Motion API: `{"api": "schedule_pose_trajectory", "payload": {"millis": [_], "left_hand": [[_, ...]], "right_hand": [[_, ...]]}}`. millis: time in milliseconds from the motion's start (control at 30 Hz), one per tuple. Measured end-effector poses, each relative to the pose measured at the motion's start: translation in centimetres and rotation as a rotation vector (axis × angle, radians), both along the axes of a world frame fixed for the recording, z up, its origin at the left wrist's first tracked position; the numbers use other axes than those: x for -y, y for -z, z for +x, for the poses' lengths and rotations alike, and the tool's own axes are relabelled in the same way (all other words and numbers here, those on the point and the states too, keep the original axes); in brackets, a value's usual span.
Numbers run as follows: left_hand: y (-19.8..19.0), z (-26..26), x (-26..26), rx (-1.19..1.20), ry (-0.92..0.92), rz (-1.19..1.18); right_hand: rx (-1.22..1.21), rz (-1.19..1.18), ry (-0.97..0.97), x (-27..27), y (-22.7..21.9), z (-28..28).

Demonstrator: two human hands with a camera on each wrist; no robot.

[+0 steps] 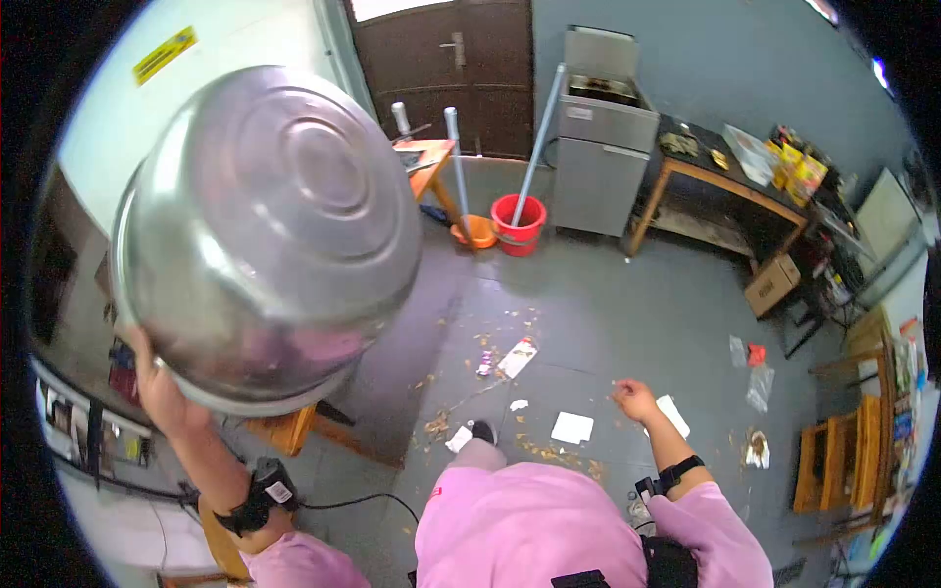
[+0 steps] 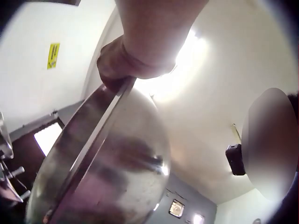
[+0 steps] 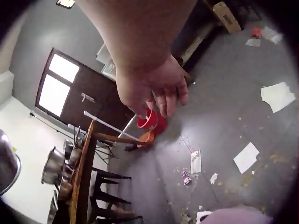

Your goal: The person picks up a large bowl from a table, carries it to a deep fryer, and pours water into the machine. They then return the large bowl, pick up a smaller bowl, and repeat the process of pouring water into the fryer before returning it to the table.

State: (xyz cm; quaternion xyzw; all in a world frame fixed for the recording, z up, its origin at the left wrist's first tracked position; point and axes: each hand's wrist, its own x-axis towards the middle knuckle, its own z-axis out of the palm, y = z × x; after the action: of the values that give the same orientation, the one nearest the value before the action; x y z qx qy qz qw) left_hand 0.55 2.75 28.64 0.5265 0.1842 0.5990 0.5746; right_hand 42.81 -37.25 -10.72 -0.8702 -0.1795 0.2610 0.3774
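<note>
A large shiny steel basin (image 1: 265, 235) is held up on the left, its ringed bottom facing the head camera. My left hand (image 1: 169, 392) grips it by the rim, at the lower left in the head view. In the left wrist view, that hand's fingers (image 2: 110, 65) wrap over the rim and the basin hangs tilted from it. Away from the basin, my right hand (image 1: 637, 400) hangs over the floor, fingers loosely curled and holding nothing. The right wrist view shows its relaxed fingers (image 3: 170, 98) with only floor and distant buckets beyond.
Paper sheets (image 1: 571, 428), wrappers and crumbs litter the grey floor (image 1: 588, 314). A red bucket (image 1: 520, 238) and an orange tub (image 1: 477, 233) hold mop handles near the door. A steel fryer (image 1: 605, 186) stands by the wall. Pots (image 3: 53, 165) sit on a wooden table (image 3: 84, 182).
</note>
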Motion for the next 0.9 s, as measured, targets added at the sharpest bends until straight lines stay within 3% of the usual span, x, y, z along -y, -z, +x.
{"api": "schedule_pose_trajectory", "payload": {"millis": [67, 100, 167, 267, 300, 333, 367, 500, 567, 667, 767, 900], "left_hand": [[-0.5, 7.5, 0.3, 0.056, 0.187, -0.132], [-0.7, 10.5, 1.2, 0.005, 0.141, -0.146], [0.4, 14.5, -0.3, -0.032, 0.360, -0.206], [4.6, 25.4, -4.4, -0.033, 0.527, -0.268], [4.2, 29.5, -4.1, 0.050, 0.625, -0.321], [2.5, 32.6, -1.7, -0.026, 0.541, -0.354], [3.1, 35.7, -1.9, 0.003, 0.711, -0.388], [4.9, 47.4, -0.8, 0.063, 0.641, -0.492], [4.4, 51.0, 0.0, 0.029, 0.701, -0.594], [5.3, 58.6, 1.2, 0.059, 0.843, -0.636], [2.7, 63.9, 3.5, -0.097, 0.965, -0.564], [1.1, 71.1, 2.9, -0.397, 1.311, -0.271]], "right_hand": [[0.079, 0.019, 0.001, -1.2, -3.9, 0.7], [0.122, 0.025, -0.012, -2.0, -5.8, 0.9], [0.162, 0.202, 0.043, -4.9, -8.1, 1.5], [0.323, 0.350, -0.099, -10.5, -17.3, 4.3], [0.407, 0.393, -0.145, -12.7, -21.1, 4.9], [0.462, 0.452, -0.217, -13.9, -23.3, 5.4], [0.517, 0.508, -0.290, -15.0, -25.2, 6.1], [0.906, 0.510, -0.380, -18.7, -28.8, 8.4], [1.126, 0.456, -0.239, -19.8, -28.6, 9.6], [1.374, 0.426, 0.005, -19.8, -26.4, 15.7], [1.400, 0.405, 0.234, -17.2, -27.4, 22.3], [1.357, 0.284, 0.403, -13.8, -30.8, 28.6]]}}
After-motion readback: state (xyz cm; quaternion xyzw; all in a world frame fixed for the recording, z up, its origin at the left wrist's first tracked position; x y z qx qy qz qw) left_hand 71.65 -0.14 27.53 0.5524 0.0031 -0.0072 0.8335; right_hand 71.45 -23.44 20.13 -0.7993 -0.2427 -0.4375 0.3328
